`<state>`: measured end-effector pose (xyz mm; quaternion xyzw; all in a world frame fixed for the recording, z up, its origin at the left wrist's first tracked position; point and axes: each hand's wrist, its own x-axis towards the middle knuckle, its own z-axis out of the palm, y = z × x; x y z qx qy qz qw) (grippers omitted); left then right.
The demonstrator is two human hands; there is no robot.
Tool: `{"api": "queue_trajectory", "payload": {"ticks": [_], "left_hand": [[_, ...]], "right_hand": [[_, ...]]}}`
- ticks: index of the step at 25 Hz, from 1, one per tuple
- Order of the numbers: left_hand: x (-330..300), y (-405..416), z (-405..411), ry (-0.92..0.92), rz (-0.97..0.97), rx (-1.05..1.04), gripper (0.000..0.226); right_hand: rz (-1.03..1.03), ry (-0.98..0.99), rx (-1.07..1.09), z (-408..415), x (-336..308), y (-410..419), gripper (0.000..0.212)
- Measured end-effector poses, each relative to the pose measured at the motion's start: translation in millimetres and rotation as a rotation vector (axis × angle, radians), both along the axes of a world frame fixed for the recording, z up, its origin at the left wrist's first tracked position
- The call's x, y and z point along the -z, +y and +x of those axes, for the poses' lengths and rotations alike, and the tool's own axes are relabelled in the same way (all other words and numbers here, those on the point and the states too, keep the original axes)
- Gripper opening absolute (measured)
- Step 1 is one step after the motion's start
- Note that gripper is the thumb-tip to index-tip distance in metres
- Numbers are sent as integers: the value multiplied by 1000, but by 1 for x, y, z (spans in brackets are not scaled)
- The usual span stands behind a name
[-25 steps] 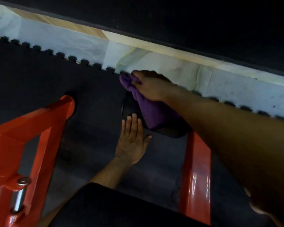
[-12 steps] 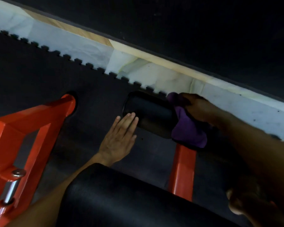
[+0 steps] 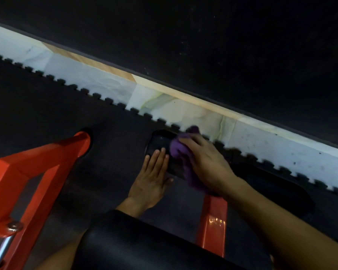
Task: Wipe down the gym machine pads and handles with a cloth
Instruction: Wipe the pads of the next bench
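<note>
A black roller pad (image 3: 160, 142) sits low near the floor on an orange machine frame post (image 3: 213, 225). My right hand (image 3: 207, 162) holds a purple cloth (image 3: 180, 151) against the top of this pad, with the cloth bunched under the fingers and palm. My left hand (image 3: 152, 174) lies flat with straight fingers against the pad's near side, left of the cloth. The right part of the pad is hidden under my right hand and forearm. A larger black pad (image 3: 137, 244) fills the bottom centre, close to the camera.
An orange frame arm (image 3: 33, 172) with a chrome pin (image 3: 2, 248) stands at the left. Black rubber floor mats with toothed edges (image 3: 98, 96) meet a pale marble strip (image 3: 105, 84) and a dark wall behind.
My right hand slid the cloth left along the roller pad, from its right end to nearer its left end. My left hand stayed flat on the pad's near side.
</note>
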<state>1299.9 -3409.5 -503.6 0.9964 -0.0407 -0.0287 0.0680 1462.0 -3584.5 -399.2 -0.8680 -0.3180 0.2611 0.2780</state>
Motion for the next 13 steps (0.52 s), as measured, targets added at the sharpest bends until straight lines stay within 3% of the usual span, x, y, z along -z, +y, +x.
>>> {"api": "queue_trajectory", "payload": {"ticks": [2,4,8,11,13], "left_hand": [[9,2,3,-22,45,24,74],[11,9,-2,-10,63,45,75],[5,5,2,-20,35,46,82],[19,16,-23,91,69,136,86],[30,28,-59,272,49,253,94]], "right_hand": [[-14,-9,-117,23,14,55,48],[-100,137,-169,43,26,92,48],[-340,417,31,76,44,48,52],[-401,480,-9,87,23,-3,24],[-389,427,-62,84,2,-17,4]]}}
